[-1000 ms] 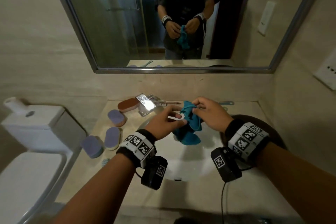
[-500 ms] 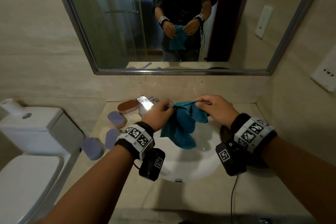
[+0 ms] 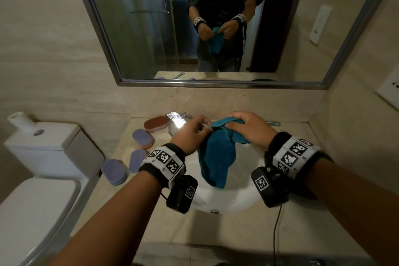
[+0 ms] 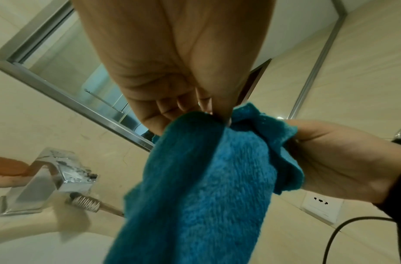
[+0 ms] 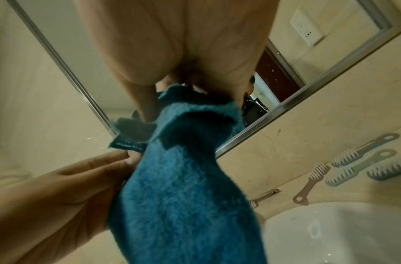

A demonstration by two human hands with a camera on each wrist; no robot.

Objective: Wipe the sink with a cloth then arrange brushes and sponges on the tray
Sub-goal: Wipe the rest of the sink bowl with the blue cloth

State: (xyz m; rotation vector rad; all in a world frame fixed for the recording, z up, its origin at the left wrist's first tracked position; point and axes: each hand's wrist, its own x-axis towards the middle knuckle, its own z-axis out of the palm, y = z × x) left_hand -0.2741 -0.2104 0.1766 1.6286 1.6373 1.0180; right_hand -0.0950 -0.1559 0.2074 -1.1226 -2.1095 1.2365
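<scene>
Head view: I see left hand and right hand pinching top edge of teal cloth, now hanging longer, unfurled over white sink versus bunched a second ago. Purple sponges wait on counter. Wiping not yet begun, I judge.

Left wrist view: thumb and fingertips pressed together on cloth corner; chrome faucet, bristle brush behind.

Right wrist view: fingers closed on opposite corner; grey brushes lie on counter beside sink. Tray not seen.

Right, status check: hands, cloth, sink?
Left hand and right hand pinch cloth. Cloth hangs above sink. Nothing in the way.
</scene>
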